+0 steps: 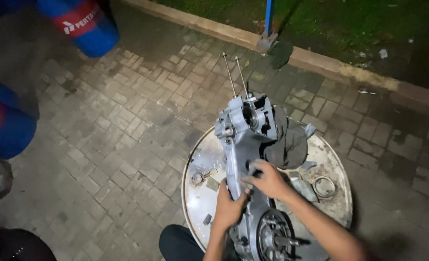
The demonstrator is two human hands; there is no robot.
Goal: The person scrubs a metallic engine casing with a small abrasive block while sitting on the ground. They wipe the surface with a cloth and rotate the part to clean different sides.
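grey engine case [246, 140], blue-red drums [81, 21]

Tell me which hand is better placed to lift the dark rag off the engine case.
Right, probably. The right hand rests on the grey engine case just below the dark rag, which lies on that side. The left hand clasps the case's lower left edge, farther away.

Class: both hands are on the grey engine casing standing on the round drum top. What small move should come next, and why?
Probably steady it first: the left hand grips the engine casing at its edge, the right hand presses its middle, and it stands tall on the drum top.
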